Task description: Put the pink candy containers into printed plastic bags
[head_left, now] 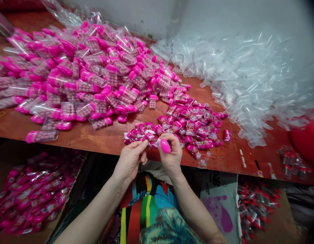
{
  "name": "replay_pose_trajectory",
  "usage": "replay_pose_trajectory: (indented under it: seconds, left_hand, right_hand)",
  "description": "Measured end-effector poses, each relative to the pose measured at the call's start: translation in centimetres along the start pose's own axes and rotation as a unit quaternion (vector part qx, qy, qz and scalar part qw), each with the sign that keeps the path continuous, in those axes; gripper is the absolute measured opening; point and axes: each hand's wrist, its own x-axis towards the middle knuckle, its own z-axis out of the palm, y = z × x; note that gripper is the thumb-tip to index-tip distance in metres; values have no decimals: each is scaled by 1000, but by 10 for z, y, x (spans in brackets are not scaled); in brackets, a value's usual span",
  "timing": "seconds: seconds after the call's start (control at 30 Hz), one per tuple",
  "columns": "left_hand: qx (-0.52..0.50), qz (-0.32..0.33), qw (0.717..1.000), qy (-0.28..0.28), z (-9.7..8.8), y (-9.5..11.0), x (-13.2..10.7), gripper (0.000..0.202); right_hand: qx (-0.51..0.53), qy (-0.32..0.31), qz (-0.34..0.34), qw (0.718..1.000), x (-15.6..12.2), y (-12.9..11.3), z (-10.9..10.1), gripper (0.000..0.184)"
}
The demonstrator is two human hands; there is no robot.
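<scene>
My right hand [173, 157] is wrapped round a small candy container, its rounded bright pink cap [165, 146] facing me and its body hidden by the fingers. Just to its left, my left hand [128, 159] has thumb and forefinger pressed together; whatever lies between them is too small to make out. Right behind both hands is a heap of printed pink wrapped packets [194, 123] at the table's front edge. Farther back on the left rises a large pile of clear containers with pink caps and pale pink beads [93, 76].
Clear empty plastic tubes [238, 74] are heaped at the back right of the red-brown table [223, 159]. Below the edge stand a box of pink packets [32, 193] on the left and red-and-clear pieces [257, 206] on the right. A red container [305, 140] sits far right.
</scene>
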Motion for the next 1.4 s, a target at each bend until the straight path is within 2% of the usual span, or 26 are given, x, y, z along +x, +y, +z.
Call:
replay_pose_trajectory:
  seconds: [0.1,0.2,0.3,0.37,0.6,0.77,0.9,1.0,1.07,1.17,1.23,1.33,1.37,1.4]
  left_hand:
    - [-26,6,1000,14,-2,0,1,26]
    - [-49,23,998,34,-6,2,3,27]
    - [-63,38,996,47,-7,6,5,28]
    - [-69,49,995,49,-5,8,5,28]
    - [-68,69,995,28,-3,5,6,25]
    - [-49,55,997,-12,-5,5,5,26]
    - [-32,28,998,-53,-2,9,2,26]
    - [-33,17,998,-51,0,9,0,25]
    - [-35,5,998,-53,0,7,0,25]
    - [-26,-21,997,-71,-2,5,0,25]
    - [-10,-38,996,-82,-3,5,0,29]
    - [16,-48,995,-89,-4,8,-2,32]
    - [22,-48,994,-92,-5,8,-2,33]
    - [27,-47,994,-95,-5,9,-3,32]
  right_hand:
    - [47,18,110,993,-1,1,2,12]
    - [144,-19,239,960,0,-1,-1,25]
    - [240,-78,301,920,-2,-6,-5,29]
    - [265,-86,320,905,-5,-10,-4,28]
    - [284,-39,340,896,-13,-14,12,26]
    - [270,-58,353,894,-17,-15,15,30]
    - [225,-86,297,924,-23,-12,13,40]
    - [131,-102,226,960,-28,-7,11,45]
    - [88,-117,201,969,-31,-4,10,47]
    - [133,-128,238,954,-31,-6,10,48]
    - [202,-136,291,925,-27,-10,9,49]
    - [264,-185,349,880,-22,-13,8,52]
    - [258,-193,347,881,-21,-12,7,52]
    - [231,-195,328,895,-20,-11,6,52]
